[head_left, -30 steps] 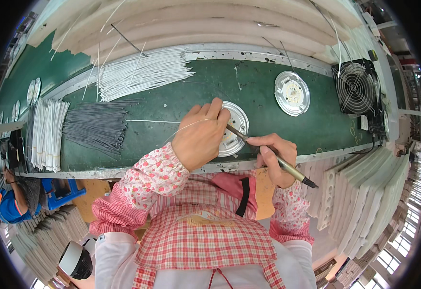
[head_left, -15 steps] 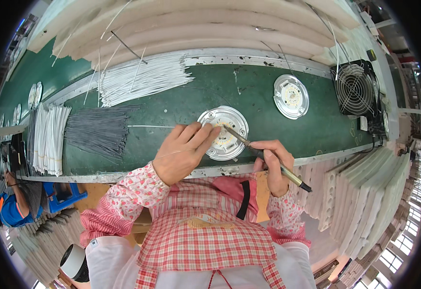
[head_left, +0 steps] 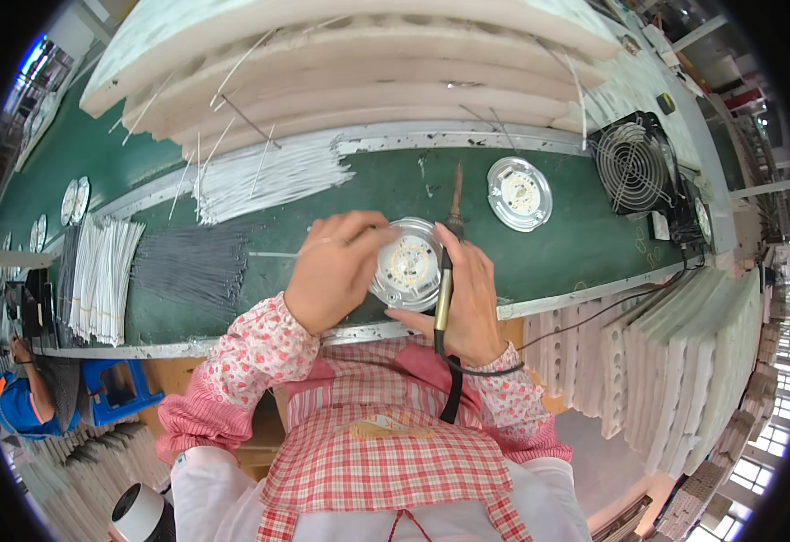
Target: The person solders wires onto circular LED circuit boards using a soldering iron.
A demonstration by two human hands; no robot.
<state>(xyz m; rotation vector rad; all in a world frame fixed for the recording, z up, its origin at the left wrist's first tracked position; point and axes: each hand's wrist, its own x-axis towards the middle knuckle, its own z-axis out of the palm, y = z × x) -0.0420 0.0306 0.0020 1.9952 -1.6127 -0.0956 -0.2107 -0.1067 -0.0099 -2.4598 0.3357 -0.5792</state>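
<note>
A round silver LED lamp plate [head_left: 408,262] with a ring of small yellow chips lies near the front of the green bench. My right hand [head_left: 472,303] is wrapped around a soldering iron [head_left: 444,298], its tip pointing away from me, up and clear of the plate. The thumb and fingers of that hand reach to the plate's right rim. At the plate's left rim is my left hand [head_left: 331,271], fingers bent and slightly blurred; its grip is hidden. A thin white wire [head_left: 273,255] runs from the left to beneath this hand.
Bundles of white wires [head_left: 106,280] and dark grey wires [head_left: 191,266] lie at left, more white wires [head_left: 273,176] behind. A second lamp plate [head_left: 519,194] and a black fan [head_left: 632,167] stand at right. Stacked pale foam boards [head_left: 350,77] line the back. A cable [head_left: 584,316] trails right.
The soldering iron's tip has swung off the plate to point away from me. My left fingers have drawn back from the plate's middle to its left rim. The view has tilted slightly.
</note>
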